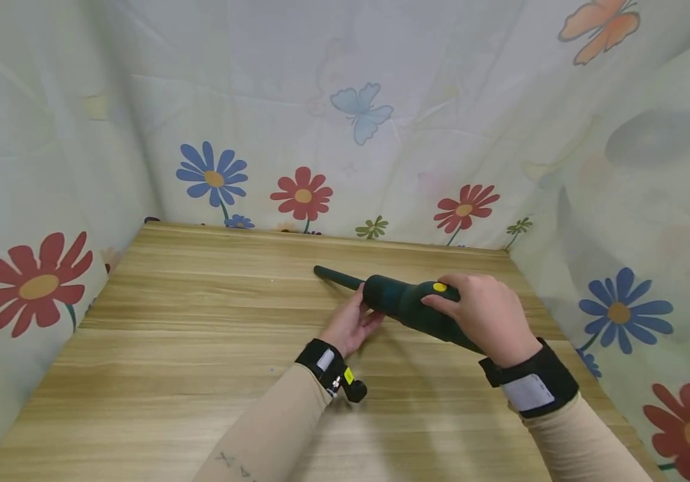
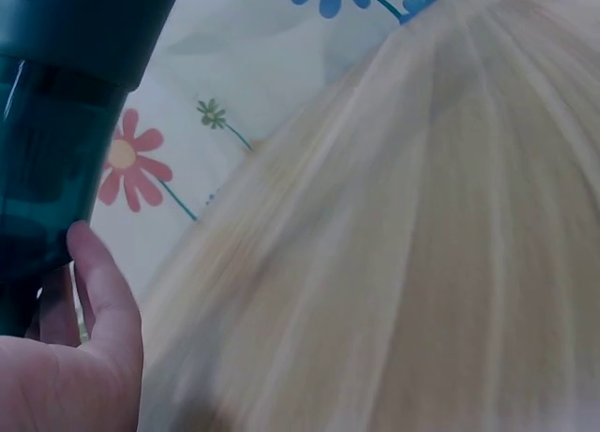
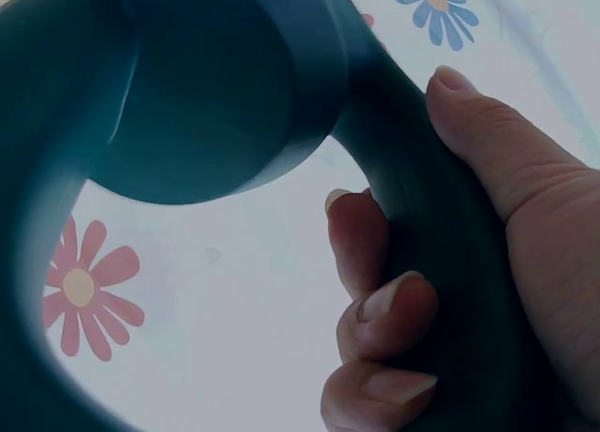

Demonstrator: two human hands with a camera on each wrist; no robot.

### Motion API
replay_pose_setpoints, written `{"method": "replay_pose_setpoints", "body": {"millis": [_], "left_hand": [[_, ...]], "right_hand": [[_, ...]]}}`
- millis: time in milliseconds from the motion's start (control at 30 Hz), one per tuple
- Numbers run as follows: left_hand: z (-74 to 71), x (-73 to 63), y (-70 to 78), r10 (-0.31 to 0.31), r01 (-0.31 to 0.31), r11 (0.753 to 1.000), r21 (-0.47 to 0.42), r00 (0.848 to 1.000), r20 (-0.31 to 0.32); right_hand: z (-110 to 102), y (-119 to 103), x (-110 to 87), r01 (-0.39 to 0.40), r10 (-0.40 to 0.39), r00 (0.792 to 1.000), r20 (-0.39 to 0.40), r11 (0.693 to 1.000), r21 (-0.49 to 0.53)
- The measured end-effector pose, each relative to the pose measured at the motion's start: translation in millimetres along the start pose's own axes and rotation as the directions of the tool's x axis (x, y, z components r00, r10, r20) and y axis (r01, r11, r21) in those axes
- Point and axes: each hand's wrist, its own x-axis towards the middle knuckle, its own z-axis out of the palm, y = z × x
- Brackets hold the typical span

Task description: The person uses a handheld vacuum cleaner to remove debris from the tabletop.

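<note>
A dark green handheld vacuum cleaner (image 1: pixel 407 304) is held above the wooden table, its long thin nozzle (image 1: pixel 338 276) pointing to the far left. My right hand (image 1: pixel 489 314) grips its handle (image 3: pixel 436 216), with the fingers curled round it and the thumb along the other side. A yellow button (image 1: pixel 439 287) shows near that thumb. At the front end, my left hand (image 1: pixel 351 325) holds the vacuum where the nozzle meets the see-through dust cup (image 2: pixel 52 160). One fingertip touches the cup's edge in the left wrist view; the other fingers there are partly hidden.
The wood-grain table (image 1: pixel 170 321) spreads beneath both hands. A pale curtain (image 1: pixel 260 100) printed with flowers and butterflies hangs along the back and both sides. Each wrist wears a black strap (image 1: pixel 540 378).
</note>
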Motion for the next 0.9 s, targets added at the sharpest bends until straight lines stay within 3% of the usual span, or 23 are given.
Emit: {"method": "replay_pose_setpoints", "body": {"millis": [167, 467, 733, 900], "left_hand": [[-1.9, -6.0, 3.1, 0.067, -0.066, 0.998, 0.016, 0.993, -0.102], [-10.0, -14.4, 11.4, 0.145, -0.148, 0.989, 0.005, 0.957, -0.252], [-12.1, -23.2, 19.1, 0.191, -0.211, 0.977, -0.031, 0.93, -0.314], [-16.6, -24.7, 24.5, 0.185, -0.207, 0.977, -0.042, 0.933, -0.31]], "right_hand": [[6, 4, 6.9, 0.02, -0.021, 1.0, 0.023, 1.0, 0.013], [16, 1, 22.7, 0.113, -0.114, 0.993, 0.029, 0.993, 0.025], [16, -13, 32.6, 0.131, -0.131, 0.991, 0.01, 0.991, 0.022], [18, -18, 35.1, 0.129, -0.13, 0.991, 0.015, 0.991, 0.031]]}}
